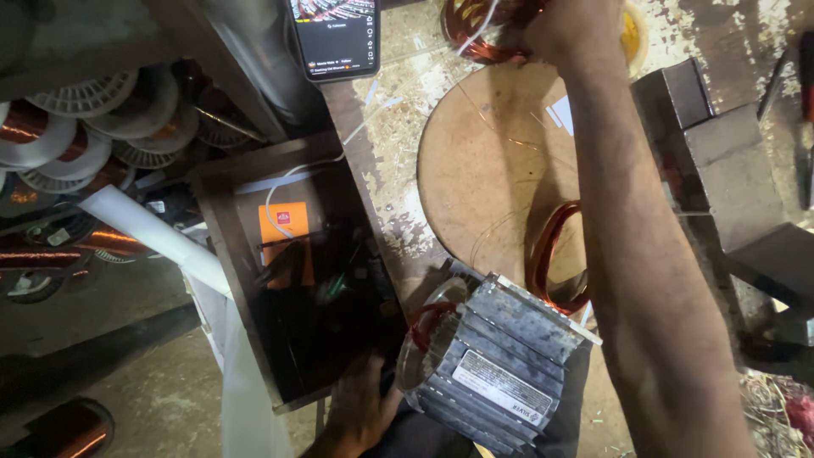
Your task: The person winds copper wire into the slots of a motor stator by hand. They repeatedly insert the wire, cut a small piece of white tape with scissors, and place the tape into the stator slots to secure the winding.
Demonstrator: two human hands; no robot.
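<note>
Ribbed motor housing beside left hand, fingers spread; right hand clamped on copper coil.

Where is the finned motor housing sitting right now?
In the head view, the finned motor housing lies bottom centre, at the near edge of the round wooden board, between the left hand and the right forearm.

right hand fingers cut off by top edge | left hand fingertips lost in dark drawer | phone top cropped, I can't read more
</note>
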